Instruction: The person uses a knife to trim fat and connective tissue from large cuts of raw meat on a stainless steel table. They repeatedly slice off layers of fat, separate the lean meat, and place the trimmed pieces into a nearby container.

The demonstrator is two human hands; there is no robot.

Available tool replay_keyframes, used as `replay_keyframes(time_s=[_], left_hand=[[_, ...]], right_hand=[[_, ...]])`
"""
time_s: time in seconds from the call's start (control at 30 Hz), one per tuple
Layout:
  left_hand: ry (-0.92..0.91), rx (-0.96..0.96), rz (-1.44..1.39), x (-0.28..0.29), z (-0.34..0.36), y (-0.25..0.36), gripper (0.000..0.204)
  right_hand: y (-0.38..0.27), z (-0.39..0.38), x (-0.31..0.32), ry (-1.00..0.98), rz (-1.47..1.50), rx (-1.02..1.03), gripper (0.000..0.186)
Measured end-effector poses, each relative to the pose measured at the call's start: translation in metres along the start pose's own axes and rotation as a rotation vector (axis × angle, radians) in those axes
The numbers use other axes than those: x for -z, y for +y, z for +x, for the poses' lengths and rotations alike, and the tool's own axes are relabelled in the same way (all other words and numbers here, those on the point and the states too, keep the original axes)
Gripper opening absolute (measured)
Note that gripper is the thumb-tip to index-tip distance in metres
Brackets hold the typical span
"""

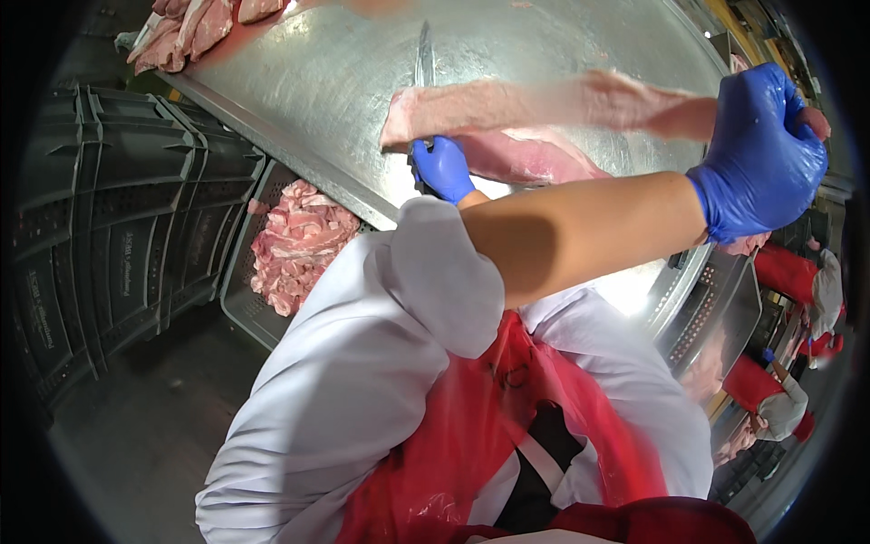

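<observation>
My arms cross, the left forearm passing over the right. My left hand (pixel 766 154), in a blue glove, is out at the right, closed on the end of a long pale strip of meat (pixel 507 107); a bit of it pokes out beyond the fingers. The strip stretches leftward over the metal table and is partly blurred. My right hand (pixel 441 168), also gloved in blue, is closed round the dark handle of a knife at the strip's left end. The knife's blade (pixel 425 59) shows beyond the strip, which hides its middle. A pinker piece of meat (pixel 530 156) lies beneath the strip.
The metal table (pixel 335 54) has a raised edge. More meat (pixel 195 32) lies at its far left corner. A grey crate (pixel 240 295) of meat pieces (pixel 304 240) stands at the left, beside stacked dark crates (pixel 136 199). People in red and white (pixel 784 272) are at the right.
</observation>
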State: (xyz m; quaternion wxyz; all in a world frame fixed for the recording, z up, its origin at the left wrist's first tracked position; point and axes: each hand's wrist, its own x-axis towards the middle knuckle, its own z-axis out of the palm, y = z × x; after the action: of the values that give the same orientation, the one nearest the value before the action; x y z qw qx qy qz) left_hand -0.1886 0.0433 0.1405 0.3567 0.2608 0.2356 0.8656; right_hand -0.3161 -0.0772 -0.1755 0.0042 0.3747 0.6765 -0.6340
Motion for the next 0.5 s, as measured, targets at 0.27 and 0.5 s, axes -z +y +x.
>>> replay_keyframes(time_s=[0.27, 0.5], left_hand=[[-0.218, -0.197, 0.152, -0.040, -0.008, 0.017, 0.010], [-0.506, -0.276, 0.217, -0.045, 0.002, 0.069, 0.005]], right_hand=[[-0.013, 0.010, -0.030, -0.010, 0.096, 0.066, 0.034], [-0.045, -0.087, -0.011, -0.189, 0.137, 0.177, 0.050]])
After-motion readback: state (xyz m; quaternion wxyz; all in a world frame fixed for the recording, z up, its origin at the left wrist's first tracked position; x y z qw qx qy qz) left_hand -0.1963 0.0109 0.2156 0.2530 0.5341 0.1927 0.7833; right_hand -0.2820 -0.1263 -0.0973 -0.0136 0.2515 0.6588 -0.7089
